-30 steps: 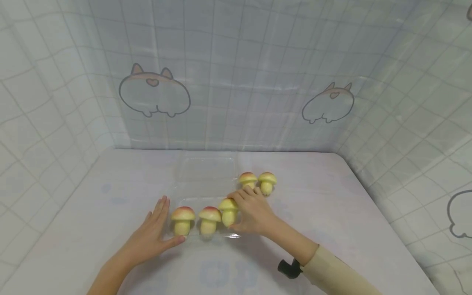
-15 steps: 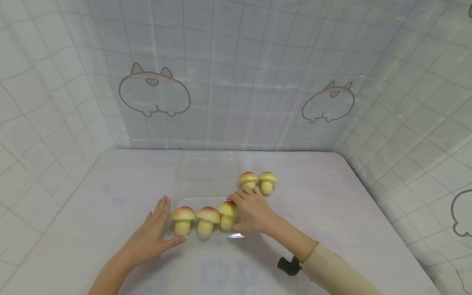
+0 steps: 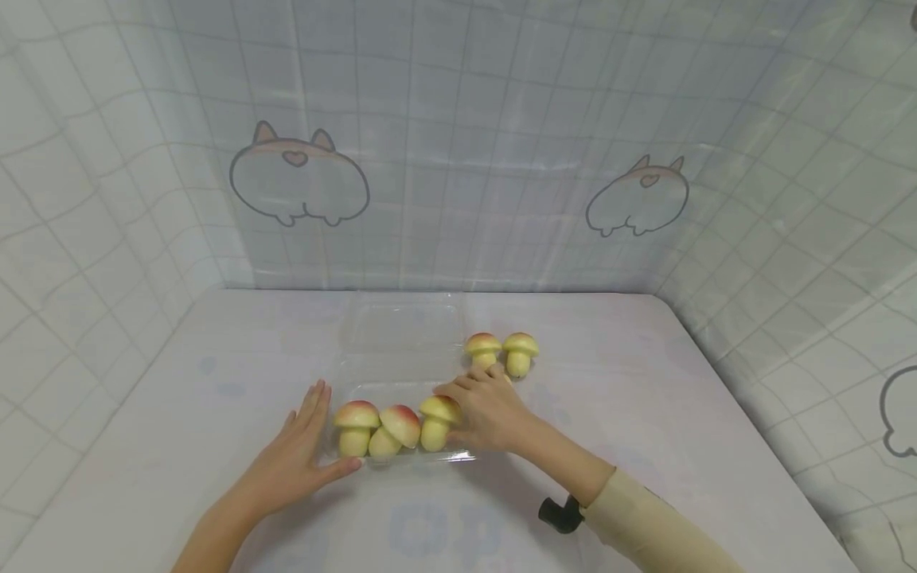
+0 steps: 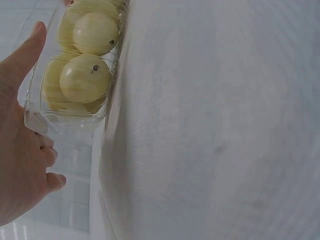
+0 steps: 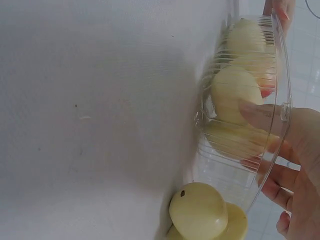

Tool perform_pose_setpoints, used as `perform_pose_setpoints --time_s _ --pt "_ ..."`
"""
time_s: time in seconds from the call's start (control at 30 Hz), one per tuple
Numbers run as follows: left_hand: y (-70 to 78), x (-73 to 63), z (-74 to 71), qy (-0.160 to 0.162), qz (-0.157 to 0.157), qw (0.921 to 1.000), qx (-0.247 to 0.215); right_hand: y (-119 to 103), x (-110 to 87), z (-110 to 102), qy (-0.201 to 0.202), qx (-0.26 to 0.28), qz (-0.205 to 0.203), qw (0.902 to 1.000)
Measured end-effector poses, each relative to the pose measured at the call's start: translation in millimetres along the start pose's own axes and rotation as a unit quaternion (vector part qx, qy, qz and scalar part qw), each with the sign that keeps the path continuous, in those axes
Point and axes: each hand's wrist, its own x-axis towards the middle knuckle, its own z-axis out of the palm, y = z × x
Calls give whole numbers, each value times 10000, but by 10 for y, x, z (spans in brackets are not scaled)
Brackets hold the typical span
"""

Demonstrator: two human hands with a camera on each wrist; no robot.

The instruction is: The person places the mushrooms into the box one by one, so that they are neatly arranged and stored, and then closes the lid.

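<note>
A clear plastic clamshell box (image 3: pixel 376 390) lies with its lid laid back. Three toy mushrooms with yellow stems and reddish caps are in it: one upright on the left (image 3: pixel 356 422), a tilted middle mushroom (image 3: pixel 399 426), and a right-hand mushroom (image 3: pixel 434 430). My right hand (image 3: pixel 494 410) holds that last one, the thumb on its stem in the right wrist view and the fingers over its far side. My left hand (image 3: pixel 294 458) rests at the box's left end, fingers straight, thumb along the front edge. From the left wrist, stem ends (image 4: pixel 85 78) show through the wall.
Two more mushrooms, one behind my right hand (image 3: pixel 482 348) and one beside it (image 3: pixel 520 352), stand outside the box at the back right. The raised lid (image 3: pixel 404 325) reaches toward the rear wall. A black object (image 3: pixel 560 516) sits by my right sleeve.
My right hand has shifted its mushroom slightly left and toward me. The middle mushroom has slid left and tipped, its cap leaning right. The left hand has stayed in place.
</note>
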Motion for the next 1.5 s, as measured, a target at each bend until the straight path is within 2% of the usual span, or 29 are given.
perform_pose_setpoints --time_s 0.3,0.57,0.8,0.9,0.97,1.13,1.23,1.37,1.5 --pt "18 -2 -34 -101 -37 9999 -69 -5 2 -38 158 45 -23 9999" --pt "-6 -4 -9 -103 -18 9999 -62 5 -6 -63 168 146 -63 9997" --pt "-1 -1 -10 -77 -27 10000 -33 31 -26 -63 213 442 27 9988" --pt "8 -5 -20 -42 -12 10000 -22 79 -54 -63 501 658 153 9965" --pt "12 -7 -23 -42 -9 10000 -42 131 -84 -67 843 814 241 9928" --pt "20 -6 -35 -31 -7 10000 -72 288 -161 -105 1875 1007 387 9763" --pt "20 -5 -36 -28 1 10000 -58 392 -196 -120 2312 995 395 9670" --pt "12 -11 -31 -54 -4 10000 -71 516 -237 -103 2588 992 257 9605" --pt "13 -15 -35 -47 19 9999 -102 587 -268 -87 2675 942 136 9589"
